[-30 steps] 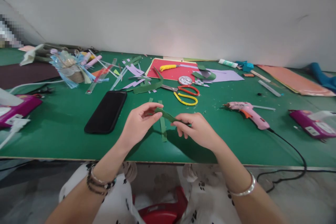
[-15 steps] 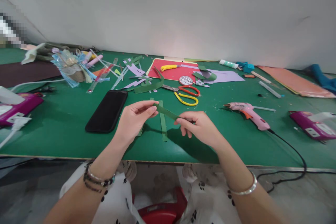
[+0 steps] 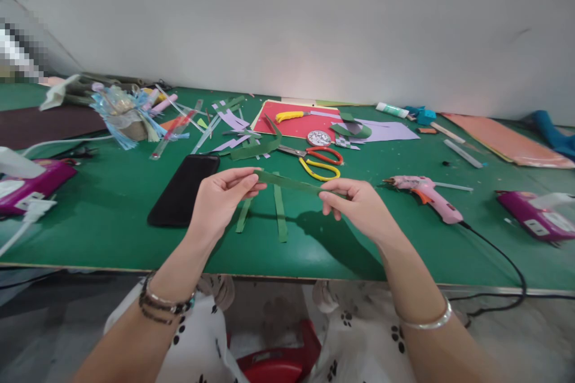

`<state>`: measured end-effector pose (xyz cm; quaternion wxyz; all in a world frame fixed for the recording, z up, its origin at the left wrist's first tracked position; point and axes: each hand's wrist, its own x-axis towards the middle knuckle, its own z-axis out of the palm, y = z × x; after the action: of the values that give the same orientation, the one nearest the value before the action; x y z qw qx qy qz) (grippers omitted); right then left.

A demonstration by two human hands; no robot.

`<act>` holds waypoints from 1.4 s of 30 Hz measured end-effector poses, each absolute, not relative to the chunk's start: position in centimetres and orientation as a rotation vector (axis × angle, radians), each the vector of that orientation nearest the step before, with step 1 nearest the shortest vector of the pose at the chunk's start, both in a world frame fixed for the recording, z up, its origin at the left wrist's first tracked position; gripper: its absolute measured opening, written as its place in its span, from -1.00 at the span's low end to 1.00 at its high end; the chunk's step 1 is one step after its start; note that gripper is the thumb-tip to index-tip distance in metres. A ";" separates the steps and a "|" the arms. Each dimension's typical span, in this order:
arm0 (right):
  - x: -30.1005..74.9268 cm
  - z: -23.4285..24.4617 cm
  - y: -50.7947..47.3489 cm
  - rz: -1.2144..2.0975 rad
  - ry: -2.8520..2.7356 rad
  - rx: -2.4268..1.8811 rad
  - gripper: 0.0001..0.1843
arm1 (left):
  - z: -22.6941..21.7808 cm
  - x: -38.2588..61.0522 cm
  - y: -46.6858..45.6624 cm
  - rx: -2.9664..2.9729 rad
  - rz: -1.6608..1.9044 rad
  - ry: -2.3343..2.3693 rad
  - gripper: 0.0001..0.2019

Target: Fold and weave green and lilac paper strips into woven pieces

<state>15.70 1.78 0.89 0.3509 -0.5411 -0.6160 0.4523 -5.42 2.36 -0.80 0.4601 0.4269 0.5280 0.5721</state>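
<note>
A green paper strip (image 3: 290, 182) is stretched between my two hands above the table. My left hand (image 3: 227, 194) pinches its left end between thumb and fingers. Near the other end, my right hand (image 3: 353, 200) grips it the same way. Beneath it, two more green strips lie on the table: a longer one (image 3: 280, 215) and a shorter one (image 3: 244, 215), partly covered by my left hand. A black phone (image 3: 179, 194) lies just left of my left hand. Scissors (image 3: 320, 169) with red and yellow handles rest beyond the strip.
A pink glue gun (image 3: 424, 191) with a cord lies to the right, near a purple power strip (image 3: 534, 215). Another purple power strip (image 3: 40, 185) is at left. Red paper (image 3: 291, 127), a yellow-handled cutter (image 3: 290, 115) and a white glue tube (image 3: 392, 110) lie at the back.
My hands have moved apart, the left one leftward and the right one rightward. More of the held strip shows between them, and the shorter strip on the table is more exposed.
</note>
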 end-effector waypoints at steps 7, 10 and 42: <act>16.4 1.0 2.0 1.141 -1.535 -1.331 -0.84 | -1.2 -5.8 2.7 1.015 1.478 1.308 -0.80; 16.4 0.8 2.1 1.108 -1.481 -1.332 -0.83 | -1.1 -5.7 2.7 1.002 1.486 1.306 -0.80; 14.5 0.1 1.0 0.270 -2.039 -1.203 -0.56 | -0.6 -4.8 0.8 1.757 1.527 1.383 -0.89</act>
<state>14.47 1.05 0.12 0.3703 -0.4691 -0.7948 0.1052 -4.84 0.76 -0.59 0.2150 0.6337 0.4989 0.5508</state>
